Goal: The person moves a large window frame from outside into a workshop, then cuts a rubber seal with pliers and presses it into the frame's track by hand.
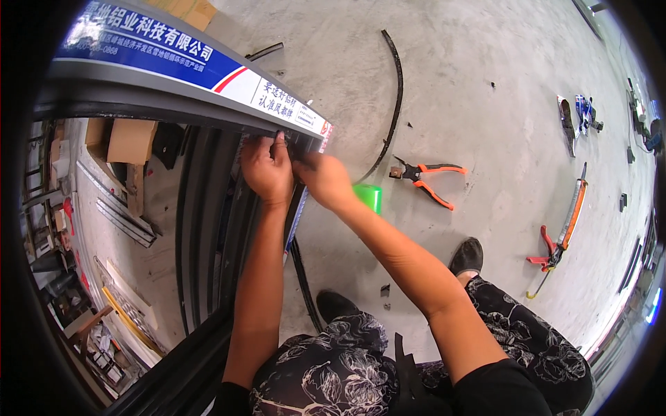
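Note:
A dark grey metal frame [208, 104] with a blue-and-white label strip on its face stands at the upper left. My left hand [267, 170] is closed just under the frame's lower edge near the corner, its thumb pressed up against it. Right beside it, my right hand [325, 179] has its fingers curled in at the same corner. Its fingertips are hidden in the dark gap, and I cannot see what either hand pinches. A black rubber strip [394, 104] lies curved on the floor beyond.
Orange-handled pliers [423, 179] and a green container [369, 197] are on the concrete floor to the right. Farther right is an orange caulking gun [567, 218]. Cardboard boxes [130, 142] show through the frame. My shoes [466, 256] are close below.

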A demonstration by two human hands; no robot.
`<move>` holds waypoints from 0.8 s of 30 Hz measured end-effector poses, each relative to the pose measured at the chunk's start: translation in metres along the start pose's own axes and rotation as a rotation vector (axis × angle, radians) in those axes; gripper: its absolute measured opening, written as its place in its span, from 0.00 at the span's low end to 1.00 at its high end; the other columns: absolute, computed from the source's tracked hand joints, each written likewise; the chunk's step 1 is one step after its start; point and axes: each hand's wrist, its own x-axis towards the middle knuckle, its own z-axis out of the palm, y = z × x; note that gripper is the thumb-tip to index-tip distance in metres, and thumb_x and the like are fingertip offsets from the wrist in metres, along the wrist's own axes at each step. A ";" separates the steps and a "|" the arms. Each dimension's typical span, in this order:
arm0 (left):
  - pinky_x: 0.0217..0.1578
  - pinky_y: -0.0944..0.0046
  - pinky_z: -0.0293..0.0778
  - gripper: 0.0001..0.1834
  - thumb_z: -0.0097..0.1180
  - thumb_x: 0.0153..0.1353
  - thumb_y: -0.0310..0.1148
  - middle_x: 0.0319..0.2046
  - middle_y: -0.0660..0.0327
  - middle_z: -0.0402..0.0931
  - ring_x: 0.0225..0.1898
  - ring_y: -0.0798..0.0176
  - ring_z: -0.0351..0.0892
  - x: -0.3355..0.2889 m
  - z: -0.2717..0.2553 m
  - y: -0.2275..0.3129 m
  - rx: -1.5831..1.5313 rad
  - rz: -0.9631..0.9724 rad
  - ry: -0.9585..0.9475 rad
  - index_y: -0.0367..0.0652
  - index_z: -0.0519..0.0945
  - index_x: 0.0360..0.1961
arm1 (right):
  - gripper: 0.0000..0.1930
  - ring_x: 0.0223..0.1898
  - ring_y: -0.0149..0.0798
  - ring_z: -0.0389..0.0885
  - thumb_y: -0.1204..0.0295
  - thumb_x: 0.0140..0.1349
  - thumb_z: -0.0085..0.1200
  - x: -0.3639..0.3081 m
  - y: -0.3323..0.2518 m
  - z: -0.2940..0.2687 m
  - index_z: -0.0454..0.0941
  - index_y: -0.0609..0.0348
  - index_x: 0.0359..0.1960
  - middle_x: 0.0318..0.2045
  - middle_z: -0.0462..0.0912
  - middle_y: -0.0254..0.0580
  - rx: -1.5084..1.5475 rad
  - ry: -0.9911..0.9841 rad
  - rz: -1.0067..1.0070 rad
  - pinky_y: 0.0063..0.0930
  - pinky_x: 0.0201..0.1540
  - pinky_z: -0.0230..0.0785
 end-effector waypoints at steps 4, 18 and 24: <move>0.37 0.52 0.71 0.08 0.58 0.55 0.32 0.30 0.50 0.78 0.33 0.45 0.76 0.003 -0.004 0.002 -0.063 -0.001 -0.012 0.39 0.82 0.33 | 0.14 0.35 0.58 0.79 0.62 0.59 0.51 -0.001 -0.001 -0.002 0.80 0.63 0.32 0.29 0.80 0.59 0.035 0.015 0.027 0.47 0.39 0.70; 0.40 0.54 0.70 0.12 0.60 0.57 0.35 0.36 0.50 0.78 0.38 0.46 0.76 -0.001 -0.002 -0.004 -0.026 -0.071 -0.068 0.37 0.80 0.38 | 0.11 0.27 0.56 0.78 0.65 0.59 0.50 0.007 0.001 0.014 0.78 0.60 0.27 0.22 0.79 0.52 -0.019 0.101 -0.059 0.45 0.31 0.69; 0.46 0.53 0.69 0.14 0.59 0.55 0.34 0.40 0.49 0.78 0.43 0.46 0.75 -0.007 0.010 -0.015 -0.083 -0.085 -0.218 0.37 0.81 0.41 | 0.10 0.26 0.55 0.78 0.66 0.59 0.47 0.005 -0.001 0.015 0.78 0.57 0.29 0.20 0.79 0.50 -0.091 0.128 -0.085 0.43 0.30 0.69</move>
